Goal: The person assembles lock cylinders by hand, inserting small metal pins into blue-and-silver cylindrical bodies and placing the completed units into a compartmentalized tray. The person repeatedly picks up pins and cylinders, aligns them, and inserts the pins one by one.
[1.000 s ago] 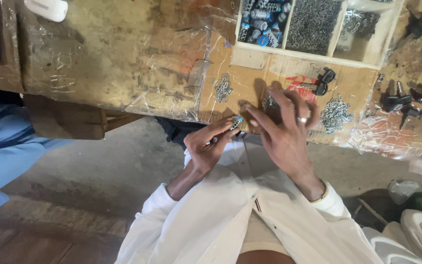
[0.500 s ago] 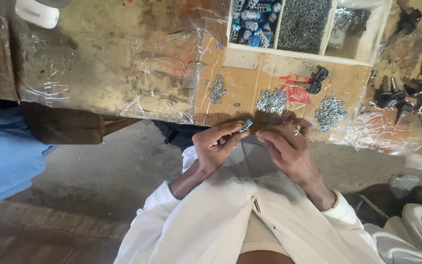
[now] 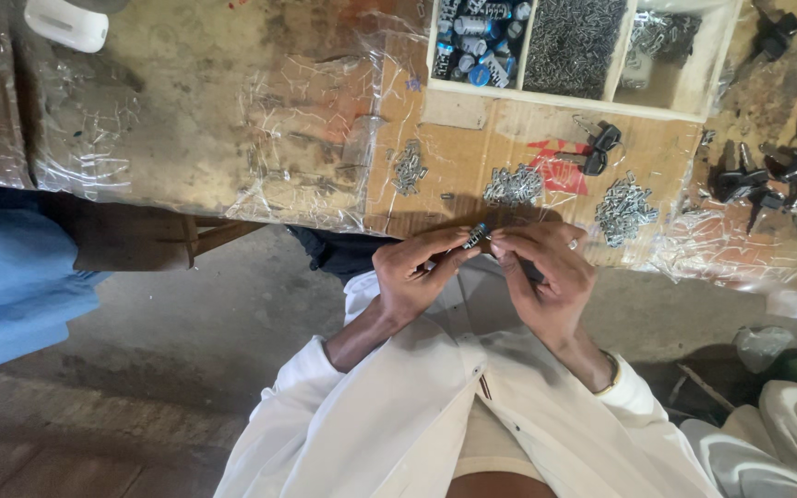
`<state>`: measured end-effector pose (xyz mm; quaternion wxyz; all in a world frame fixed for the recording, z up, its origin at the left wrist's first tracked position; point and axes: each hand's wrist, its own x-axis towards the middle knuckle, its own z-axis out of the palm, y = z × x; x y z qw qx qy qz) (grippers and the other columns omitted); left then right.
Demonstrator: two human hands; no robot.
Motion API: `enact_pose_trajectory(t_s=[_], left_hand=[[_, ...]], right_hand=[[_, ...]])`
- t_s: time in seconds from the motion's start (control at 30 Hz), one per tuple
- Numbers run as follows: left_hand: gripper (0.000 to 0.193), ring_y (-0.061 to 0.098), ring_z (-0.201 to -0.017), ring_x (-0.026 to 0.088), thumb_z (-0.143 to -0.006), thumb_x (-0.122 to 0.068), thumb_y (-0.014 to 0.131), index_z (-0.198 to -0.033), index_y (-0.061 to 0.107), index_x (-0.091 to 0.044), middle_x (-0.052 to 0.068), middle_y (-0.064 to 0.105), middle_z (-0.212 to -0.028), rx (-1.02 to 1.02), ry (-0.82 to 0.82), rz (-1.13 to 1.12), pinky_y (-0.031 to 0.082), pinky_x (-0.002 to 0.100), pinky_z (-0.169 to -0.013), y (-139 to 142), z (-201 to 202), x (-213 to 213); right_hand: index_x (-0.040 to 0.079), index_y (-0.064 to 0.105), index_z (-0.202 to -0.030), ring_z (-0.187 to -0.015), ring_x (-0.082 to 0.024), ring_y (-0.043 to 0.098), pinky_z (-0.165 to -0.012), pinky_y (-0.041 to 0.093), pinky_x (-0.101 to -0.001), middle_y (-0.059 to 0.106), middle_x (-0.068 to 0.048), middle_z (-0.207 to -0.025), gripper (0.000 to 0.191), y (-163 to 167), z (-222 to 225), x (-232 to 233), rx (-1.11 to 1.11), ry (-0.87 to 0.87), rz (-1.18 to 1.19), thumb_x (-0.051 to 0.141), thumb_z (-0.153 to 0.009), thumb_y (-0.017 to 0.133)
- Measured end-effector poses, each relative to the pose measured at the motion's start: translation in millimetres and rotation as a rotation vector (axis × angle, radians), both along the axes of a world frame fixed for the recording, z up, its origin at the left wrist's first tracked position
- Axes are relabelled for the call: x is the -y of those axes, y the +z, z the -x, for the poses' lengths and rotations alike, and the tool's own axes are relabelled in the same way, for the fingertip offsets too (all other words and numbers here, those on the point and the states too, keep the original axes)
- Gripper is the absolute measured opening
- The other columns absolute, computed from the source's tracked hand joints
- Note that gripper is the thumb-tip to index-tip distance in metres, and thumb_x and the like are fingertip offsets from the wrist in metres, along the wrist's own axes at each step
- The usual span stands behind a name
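Both my hands meet at the table's near edge, over my lap. My left hand [image 3: 412, 277] pinches a small metal and blue part [image 3: 477, 235] between thumb and fingers. The fingertips of my right hand [image 3: 546, 277] close on the same part from the right. I wear a ring on the right hand and white sleeves. Just beyond the hands, a pile of small metal pieces [image 3: 512, 186] lies on the brown cardboard sheet [image 3: 472, 129]. Two more piles, a left pile [image 3: 408, 168] and a right pile [image 3: 624, 210], lie on either side of it.
A divided wooden tray [image 3: 675, 92] at the back holds blue parts, dark small pieces and metal bits. Two black keys [image 3: 599, 148] lie on the cardboard. Black parts [image 3: 786, 180] crowd the right. Clear plastic covers the worn table [image 3: 186, 111]. A person's blue clothing [image 3: 11, 286] is on the left.
My right hand left the pile on the cardboard and came back to the small part. Both hands now hold it together at the table edge.
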<state>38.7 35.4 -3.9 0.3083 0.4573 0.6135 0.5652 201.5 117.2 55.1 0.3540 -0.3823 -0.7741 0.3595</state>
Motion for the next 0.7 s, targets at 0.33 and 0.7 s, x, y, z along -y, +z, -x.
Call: enact_pose_trajectory(t_s=[0.33,0.7], left_hand=[[0.024,0.080,-0.099,0.022,-0.085,0.001,0.084,-0.108,0.076,-0.001,0.012,0.077,-0.112,-0.186,-0.048,-0.028,0.066,0.029,-0.080,5,5,1],[0.024,0.079,-0.096,0.017,-0.087,-0.003,0.085,-0.108,0.075,0.000,0.013,0.077,-0.114,-0.026,0.016,-0.007,0.066,0.026,-0.074,7,10,5]], right_hand=[[0.004,0.072,-0.104,-0.086,-0.017,0.069,-0.083,0.048,-0.0298,0.074,-0.007,-0.095,0.024,-6,3,5,0.053,-0.066,0.079,0.003,-0.084,0.085],[0.023,0.080,-0.123,-0.134,-0.029,0.044,-0.110,0.027,-0.0493,0.054,-0.003,-0.144,0.040,-5,-17,-12,0.526,0.029,-0.260,0.025,-0.085,0.091]])
